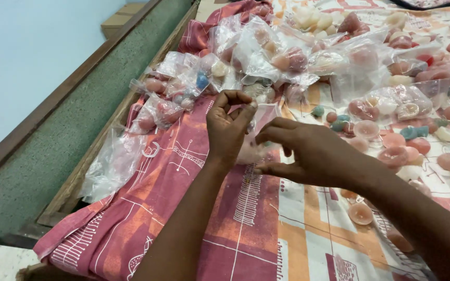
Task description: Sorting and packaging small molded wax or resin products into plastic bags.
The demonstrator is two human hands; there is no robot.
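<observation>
Both hands work one clear plastic pouch (259,132) at centre: left hand (228,130) pinches its top edge, right hand (308,153) grips its right side; judged light, limp, slippery, best held by the rim.

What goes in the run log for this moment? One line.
left hand: pinching clear plastic pouch | right hand: gripping same pouch | around: filled pouches, loose pink pieces, patterned cloth

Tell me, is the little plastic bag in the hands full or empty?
Cannot tell: the small clear bag is mostly hidden between the left hand and right hand.
</observation>
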